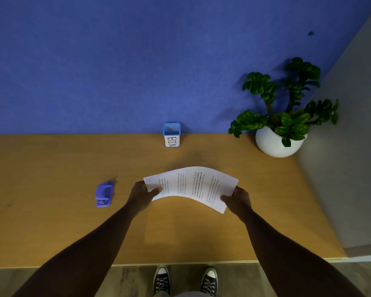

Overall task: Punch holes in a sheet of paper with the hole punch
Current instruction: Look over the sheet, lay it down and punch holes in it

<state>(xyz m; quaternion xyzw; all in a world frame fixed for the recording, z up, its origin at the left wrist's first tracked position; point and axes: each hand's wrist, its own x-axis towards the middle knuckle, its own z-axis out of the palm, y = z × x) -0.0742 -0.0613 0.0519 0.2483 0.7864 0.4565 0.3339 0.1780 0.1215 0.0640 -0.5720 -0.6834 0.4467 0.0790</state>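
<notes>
A white sheet of paper (191, 185) with printed text is held above the wooden desk (51, 221), bowed upward in its middle. My left hand (140, 195) pinches its left edge, thumb on top. My right hand (238, 199) grips its right edge the same way. A small purple hole punch (104, 194) lies on the desk to the left of my left hand, apart from it and from the paper.
A small blue-rimmed white box marked BIN (171, 135) stands at the back of the desk against the blue wall. A potted green plant in a round white pot (275, 142) sits at the back right. A grey panel (341, 168) borders the desk's right side.
</notes>
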